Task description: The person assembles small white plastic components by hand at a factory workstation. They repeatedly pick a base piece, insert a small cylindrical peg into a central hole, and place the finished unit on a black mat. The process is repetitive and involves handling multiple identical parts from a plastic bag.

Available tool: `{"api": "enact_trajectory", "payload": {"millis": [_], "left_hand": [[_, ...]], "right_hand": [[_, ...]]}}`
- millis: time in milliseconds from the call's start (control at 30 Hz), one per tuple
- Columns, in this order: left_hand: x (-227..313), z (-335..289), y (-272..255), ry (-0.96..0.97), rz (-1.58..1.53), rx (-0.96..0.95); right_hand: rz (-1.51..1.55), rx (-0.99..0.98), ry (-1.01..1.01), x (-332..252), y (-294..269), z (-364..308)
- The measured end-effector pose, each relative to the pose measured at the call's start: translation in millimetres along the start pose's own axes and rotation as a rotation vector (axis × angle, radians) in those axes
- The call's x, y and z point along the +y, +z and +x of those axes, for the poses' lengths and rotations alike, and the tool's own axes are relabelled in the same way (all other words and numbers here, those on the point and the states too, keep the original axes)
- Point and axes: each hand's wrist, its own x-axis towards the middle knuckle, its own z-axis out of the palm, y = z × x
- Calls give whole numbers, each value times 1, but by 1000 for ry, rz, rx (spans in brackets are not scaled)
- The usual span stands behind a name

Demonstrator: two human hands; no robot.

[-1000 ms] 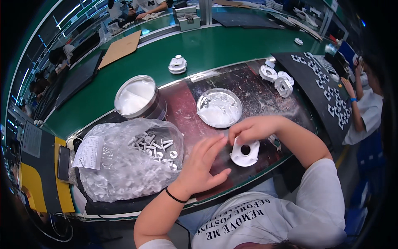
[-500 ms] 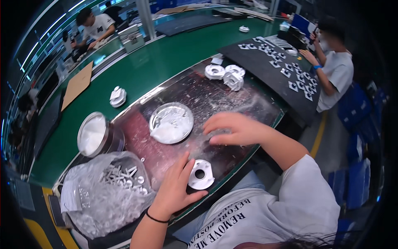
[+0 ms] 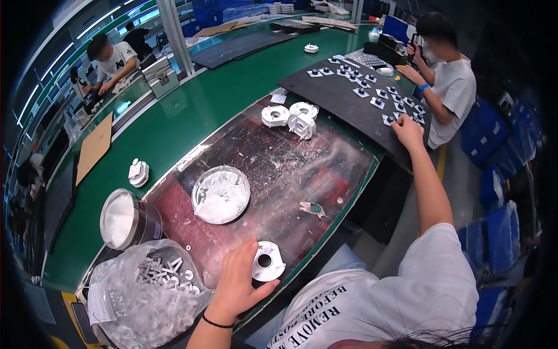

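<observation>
A round white plastic housing [image 3: 278, 270] with a central hole lies near the table's front edge. My left hand [image 3: 237, 284] curves around its left side, fingers at the far edge and thumb at the near edge. Out to the right, my right hand [image 3: 409, 132] reaches over the dark board [image 3: 325, 93]. Its fingertips are pinched at one of the small white square pieces with black centres [image 3: 390, 120]; the exact contact is partly hidden. Many similar pieces [image 3: 377, 103] lie spread on that board.
A shallow dish [image 3: 241, 210] holds white paste, and an open tin [image 3: 145, 228] stands left of it. A plastic bag [image 3: 125, 311] contains small white parts. Several white housings [image 3: 302, 125] sit at the far table edge. A co-worker [image 3: 456, 87] sits beyond the board.
My right hand has swung from above the table out to the right, onto the pieces on the dark board. My left hand stays at the white housing. The view has shifted.
</observation>
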Motion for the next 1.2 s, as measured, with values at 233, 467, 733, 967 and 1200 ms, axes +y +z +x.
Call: {"api": "enact_trajectory", "payload": {"millis": [233, 467, 733, 967, 1200], "left_hand": [[1, 1, -2, 2, 20, 17], [2, 0, -2, -13, 29, 6], [-6, -3, 8, 36, 0, 95], [3, -6, 5, -137, 52, 158], [-6, -8, 7, -103, -23, 193]], "right_hand": [[61, -48, -71, -4, 19, 9], [201, 5, -378, -42, 4, -43], [121, 309, -560, -51, 16, -67], [542, 189, -597, -94, -2, -97], [1444, -1276, -287, -189, -34, -181]]}}
